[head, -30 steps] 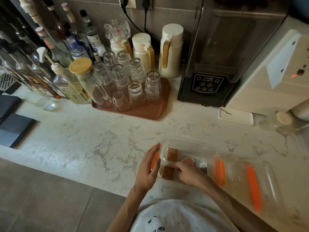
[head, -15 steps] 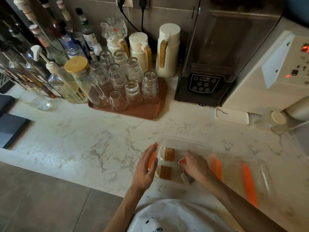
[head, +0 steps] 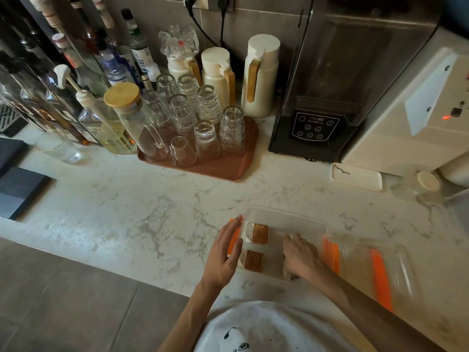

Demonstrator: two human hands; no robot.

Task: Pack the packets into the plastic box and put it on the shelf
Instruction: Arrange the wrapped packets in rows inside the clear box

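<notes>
Clear plastic box (head: 284, 214), lid (head: 396, 265) beside, left hand (head: 224, 260) fingers released, right hand (head: 300, 257) unclear

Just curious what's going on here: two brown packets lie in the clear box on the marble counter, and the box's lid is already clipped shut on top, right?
Not quite. The head view shows the plastic box open; its lid lies beside it on the right. Two brown packets do lie inside.

White T-shirt (head: 266, 329), small black print; arms bare.
</notes>
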